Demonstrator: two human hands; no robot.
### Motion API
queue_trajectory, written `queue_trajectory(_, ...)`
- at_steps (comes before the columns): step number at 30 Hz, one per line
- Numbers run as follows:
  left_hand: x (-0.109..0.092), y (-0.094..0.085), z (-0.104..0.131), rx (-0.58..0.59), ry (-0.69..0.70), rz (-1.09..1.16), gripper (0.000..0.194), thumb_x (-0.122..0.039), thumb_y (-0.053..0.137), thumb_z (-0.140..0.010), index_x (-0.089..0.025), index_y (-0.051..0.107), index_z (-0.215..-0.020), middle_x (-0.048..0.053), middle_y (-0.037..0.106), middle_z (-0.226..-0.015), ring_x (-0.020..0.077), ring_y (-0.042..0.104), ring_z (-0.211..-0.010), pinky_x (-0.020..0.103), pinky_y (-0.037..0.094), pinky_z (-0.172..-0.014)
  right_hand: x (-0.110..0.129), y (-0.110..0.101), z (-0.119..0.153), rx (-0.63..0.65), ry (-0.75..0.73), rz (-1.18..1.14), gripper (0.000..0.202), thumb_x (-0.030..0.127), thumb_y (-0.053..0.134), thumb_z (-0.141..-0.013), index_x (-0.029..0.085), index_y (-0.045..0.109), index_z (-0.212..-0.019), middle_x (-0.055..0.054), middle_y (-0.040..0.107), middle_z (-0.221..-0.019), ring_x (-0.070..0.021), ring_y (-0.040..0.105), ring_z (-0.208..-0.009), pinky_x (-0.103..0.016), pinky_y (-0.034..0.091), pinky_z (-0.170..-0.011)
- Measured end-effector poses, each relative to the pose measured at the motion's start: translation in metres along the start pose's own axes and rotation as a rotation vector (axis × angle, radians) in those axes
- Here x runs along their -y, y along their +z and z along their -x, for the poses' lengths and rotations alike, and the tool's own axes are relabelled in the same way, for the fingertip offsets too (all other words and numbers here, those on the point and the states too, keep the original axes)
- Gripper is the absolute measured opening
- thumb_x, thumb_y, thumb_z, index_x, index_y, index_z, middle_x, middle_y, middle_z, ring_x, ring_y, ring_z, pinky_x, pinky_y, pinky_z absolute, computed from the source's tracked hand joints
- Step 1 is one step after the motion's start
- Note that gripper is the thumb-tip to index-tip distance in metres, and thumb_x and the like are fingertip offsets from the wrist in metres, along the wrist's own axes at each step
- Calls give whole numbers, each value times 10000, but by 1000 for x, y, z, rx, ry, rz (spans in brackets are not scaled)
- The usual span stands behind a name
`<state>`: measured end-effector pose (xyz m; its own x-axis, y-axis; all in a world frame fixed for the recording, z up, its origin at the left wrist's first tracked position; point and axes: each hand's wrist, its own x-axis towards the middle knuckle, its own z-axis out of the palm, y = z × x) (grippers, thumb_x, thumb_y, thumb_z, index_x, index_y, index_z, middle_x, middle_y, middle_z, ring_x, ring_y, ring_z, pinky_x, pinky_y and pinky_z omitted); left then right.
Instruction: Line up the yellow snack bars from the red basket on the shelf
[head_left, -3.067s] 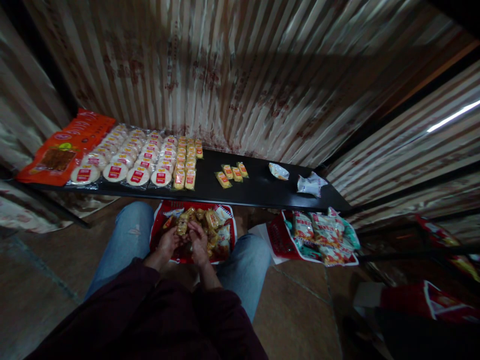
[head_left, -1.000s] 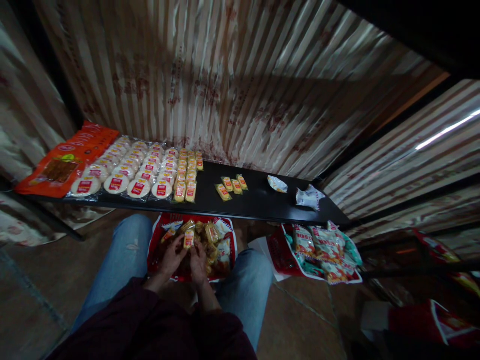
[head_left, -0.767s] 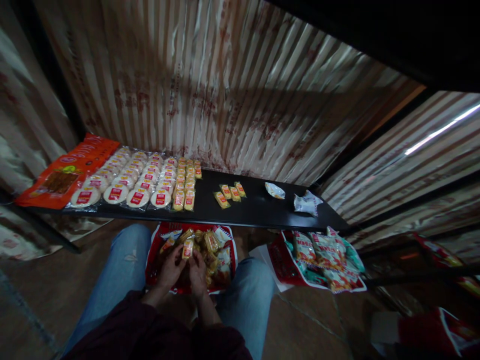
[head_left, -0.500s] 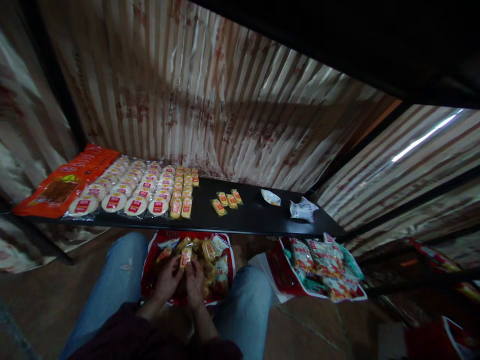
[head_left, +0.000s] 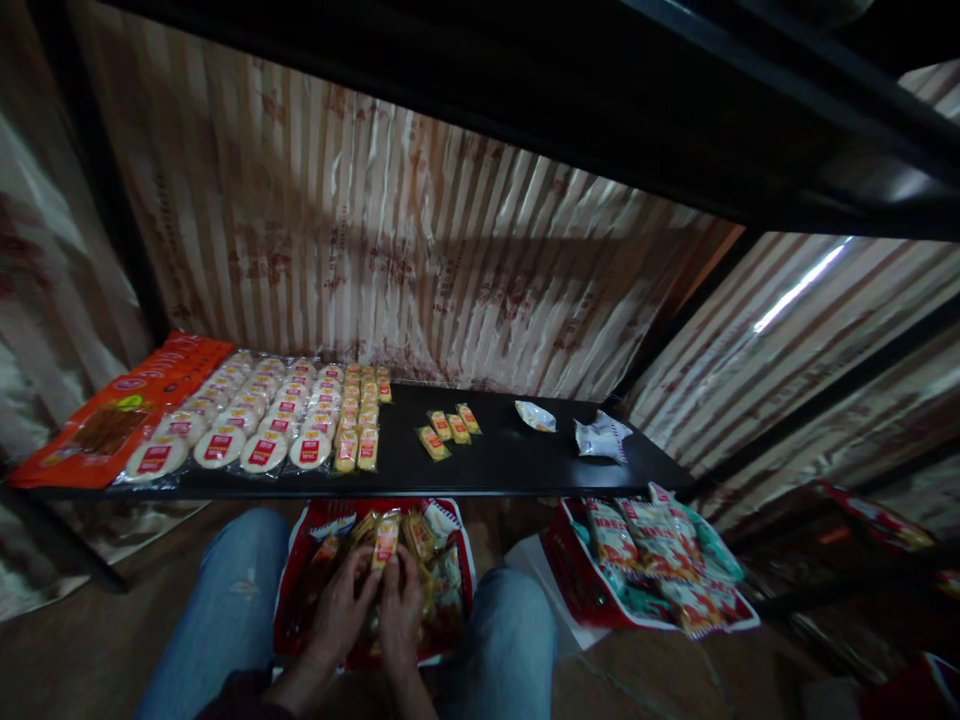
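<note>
A small wrapped biscuit packet [head_left: 386, 541], yellow with a red label, stands up between my fingertips above a red basket [head_left: 298, 560]. My left hand [head_left: 343, 608] pinches its lower left side, and my right hand [head_left: 401, 610] closes on its lower right. Below and around my hands the basket holds more yellow biscuit packets [head_left: 418, 535] and some white and blue packets. On the black shelf [head_left: 480, 470] just beyond, several like biscuit packets [head_left: 367, 449] stand in rows, and a few others [head_left: 433, 442] lie loose to the right.
Round white rice crackers [head_left: 264, 450] in clear wrap fill rows beside an orange bag [head_left: 112, 420] at left. Two white packets [head_left: 602, 437] lie at the shelf's right. A second basket [head_left: 570, 560] holds snack bags. An upper shelf [head_left: 450, 90] hangs overhead; my knees flank the first basket.
The view has tilted, so the shelf and baskets appear lower. Both hands still hold the biscuit packet over the basket, with the fingers slightly shifted.
</note>
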<state>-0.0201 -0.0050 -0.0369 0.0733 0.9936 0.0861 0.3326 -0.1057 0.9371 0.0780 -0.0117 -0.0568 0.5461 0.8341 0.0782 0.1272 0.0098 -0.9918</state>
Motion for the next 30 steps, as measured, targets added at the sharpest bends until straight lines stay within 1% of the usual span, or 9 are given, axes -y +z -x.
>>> queue_trajectory(4, -3, 3, -3, -2, 36, 13, 247, -413, 458, -830, -217, 561, -941, 82, 701, -961, 209, 672, -893, 346, 526, -817, 3, -1, -1, -34, -30, -7, 412, 492, 512, -834, 166, 648, -1047, -120, 691, -1081, -250, 643, -1020, -356, 493, -898)
queue_trajectory(9, -8, 6, -7, -11, 28, 37, 260, -447, 460, -832, -218, 555, -912, 91, 697, -953, 217, 672, -897, 356, 530, -818, 6, -1, -2, -54, -97, 16, 414, 467, 510, -853, 160, 631, -1103, -126, 671, -1128, -252, 626, -1058, -363, 487, -918)
queue_trajectory(13, -19, 5, -15, -24, 45, 73, 258, -429, 469, -832, -213, 567, -932, 101, 697, -979, 223, 669, -909, 369, 527, -826, 12, 0, -7, -58, -166, 58, 417, 436, 512, -861, 155, 606, -1154, -140, 636, -1196, -259, 598, -1109, -380, 470, -944)
queue_trajectory(15, -26, 5, -20, -37, 64, 76, 250, -416, 468, -836, -214, 574, -938, 98, 695, -971, 223, 666, -899, 379, 523, -830, 18, -1, -13, -48, -201, 77, 415, 431, 510, -862, 157, 597, -1161, -141, 632, -1195, -259, 593, -1110, -385, 469, -942)
queue_trajectory(22, -51, 7, -42, -82, 149, 76, 240, -353, 424, -847, -205, 573, -963, 91, 673, -971, 215, 642, -913, 390, 511, -837, 48, -3, -43, -62, -293, 155, 357, 406, 493, -866, 182, 624, -1111, -123, 641, -1095, -243, 595, -1018, -395, 455, -913)
queue_trajectory(27, -71, 6, -68, -205, 183, 35, 225, -274, 402, -815, -195, 593, -903, 88, 631, -938, 213, 617, -893, 401, 499, -844, 67, 3, -71, -11, -276, 135, 342, 382, 489, -860, 175, 622, -1097, -103, 650, -1033, -227, 598, -942, -364, 462, -856)
queue_trajectory(30, -80, 5, -86, -186, 181, 33, 243, -258, 394, -819, -191, 598, -933, 90, 624, -961, 205, 613, -903, 388, 494, -864, 77, 9, -88, -14, -296, 143, 332, 357, 488, -852, 160, 624, -1082, -105, 642, -1027, -222, 588, -942, -354, 445, -870)
